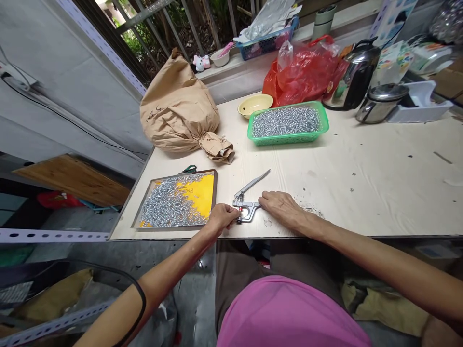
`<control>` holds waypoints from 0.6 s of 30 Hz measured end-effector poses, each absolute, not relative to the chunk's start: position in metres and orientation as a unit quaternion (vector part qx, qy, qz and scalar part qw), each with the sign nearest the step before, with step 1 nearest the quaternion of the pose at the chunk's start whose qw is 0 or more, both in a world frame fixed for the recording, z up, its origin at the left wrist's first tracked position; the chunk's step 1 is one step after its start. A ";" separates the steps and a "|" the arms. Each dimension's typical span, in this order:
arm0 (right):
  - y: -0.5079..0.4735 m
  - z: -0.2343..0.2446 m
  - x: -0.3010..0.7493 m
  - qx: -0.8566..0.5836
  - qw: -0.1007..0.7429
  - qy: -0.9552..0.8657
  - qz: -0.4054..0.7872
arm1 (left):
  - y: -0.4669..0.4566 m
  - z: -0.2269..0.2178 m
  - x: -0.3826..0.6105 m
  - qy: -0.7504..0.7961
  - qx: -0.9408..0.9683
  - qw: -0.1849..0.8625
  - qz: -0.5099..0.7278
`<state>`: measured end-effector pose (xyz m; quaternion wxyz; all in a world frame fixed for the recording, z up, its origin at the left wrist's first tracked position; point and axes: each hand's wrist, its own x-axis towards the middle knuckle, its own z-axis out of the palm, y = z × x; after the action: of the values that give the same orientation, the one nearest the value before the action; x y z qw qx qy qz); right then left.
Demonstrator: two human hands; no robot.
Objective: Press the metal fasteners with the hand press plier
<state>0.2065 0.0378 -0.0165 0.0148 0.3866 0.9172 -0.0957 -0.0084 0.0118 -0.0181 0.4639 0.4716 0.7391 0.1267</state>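
A pair of grey snap-fastener pliers (249,207) lies on the table near its front edge, the upper handle raised and a spring at the pivot. My right hand (280,205) has its fingers closed round the end of the lower handle. At the jaw, my left hand (223,217) is pinched beside a small red and dark part; whatever is between the fingertips is too small to make out. Left of that hand lies a shallow tray (216,190) with a yellow bottom, partly covered by many small silvery metal pieces (164,205).
A green basket (289,140) full of similar metal pieces stands further back, near a yellow bowl (255,103) and red plastic bags (304,72). A brown paper sack (179,106) sits back left. Dark-handled scissors (189,169) lie behind the tray. A kettle (356,77) and metal pot (381,101) stand back right.
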 end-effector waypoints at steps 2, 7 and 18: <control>0.038 -0.016 0.207 0.385 0.012 0.918 -0.092 | 0.014 -0.014 -0.008 0.743 0.473 0.459 0.117; 0.038 -0.016 0.207 0.385 0.015 0.918 -0.092 | 0.021 0.006 0.001 0.748 0.426 0.502 0.077; 0.038 -0.017 0.207 0.383 0.013 0.919 -0.092 | 0.021 0.009 0.003 0.755 0.412 0.506 0.060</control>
<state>0.2069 0.0382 -0.0174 0.0134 0.3831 0.9190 -0.0924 0.0033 0.0211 0.0089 0.5055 0.4124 0.7555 0.0598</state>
